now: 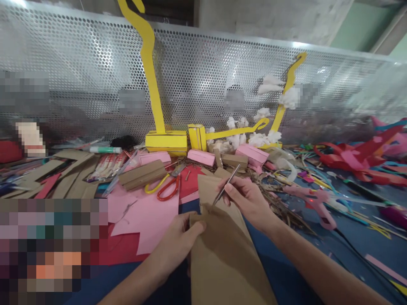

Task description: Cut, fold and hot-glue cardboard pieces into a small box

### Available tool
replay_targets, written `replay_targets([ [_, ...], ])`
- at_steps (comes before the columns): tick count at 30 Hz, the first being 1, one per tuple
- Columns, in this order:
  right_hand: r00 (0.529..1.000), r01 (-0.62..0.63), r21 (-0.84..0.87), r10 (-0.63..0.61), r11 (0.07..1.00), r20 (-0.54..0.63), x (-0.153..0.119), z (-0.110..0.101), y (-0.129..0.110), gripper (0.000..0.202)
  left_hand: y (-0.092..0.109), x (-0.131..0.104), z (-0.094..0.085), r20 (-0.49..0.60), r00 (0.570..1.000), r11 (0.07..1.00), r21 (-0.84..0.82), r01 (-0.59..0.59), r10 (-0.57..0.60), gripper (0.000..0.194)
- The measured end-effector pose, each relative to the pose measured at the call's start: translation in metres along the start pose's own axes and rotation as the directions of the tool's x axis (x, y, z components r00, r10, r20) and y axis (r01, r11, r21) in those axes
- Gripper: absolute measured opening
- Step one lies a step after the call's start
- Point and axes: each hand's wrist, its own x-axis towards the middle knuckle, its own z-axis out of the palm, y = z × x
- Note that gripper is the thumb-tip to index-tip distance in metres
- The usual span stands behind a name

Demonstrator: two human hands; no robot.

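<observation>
Your left hand [187,233] pinches the left edge of the brown cardboard [222,258], thumb on top, other fingers mostly hidden. Your right hand [249,199] pinches a slim metal tool [229,182], tilted, tip down-left at the cardboard; can't tell if it's a pen or a blade, or if the tip touches.

Cardboard lies right between and below your 2 hands, long axis running away from you, far end leaning a bit left. Tip sits just beyond your left thumb, toward the far end. Left hand is nearer the left edge; right hand is over the far part, tool reaching in from the right.

Farther out, left: pink paper [159,220], scissors [168,190] with 1 red and 1 yellow handle, a brown box [143,174]. Right: twigs [286,212], then a pink glue gun [318,201] on the blue table [270,271]. Behind: yellow box [167,144], perforated metal panel [197,80].
</observation>
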Motion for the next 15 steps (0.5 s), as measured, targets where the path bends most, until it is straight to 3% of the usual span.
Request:
replay_targets([
  [6, 0.998, 0.028, 0.028, -0.026, 0.999, -0.059, -0.001, -0.001, 0.006, 0.025, -0.003, 0.003, -0.001, -0.007, 1.0, 1.0, 0.009, -0.013, 0.013, 0.028],
  [10, 1.0, 0.01, 0.025, -0.009, 1.0, -0.029, -0.002, -0.001, 0.013, 0.025, -0.003, 0.003, -0.001, -0.011, 1.0, 1.0, 0.005, -0.006, 0.006, 0.026],
  [15, 0.992, -0.099, -0.25, 0.115, 0.963, 0.051, -0.005, 0.003, 0.011, 0.031, -0.002, 0.003, 0.0, -0.014, 1.0, 1.0, 0.019, -0.025, 0.025, 0.021],
])
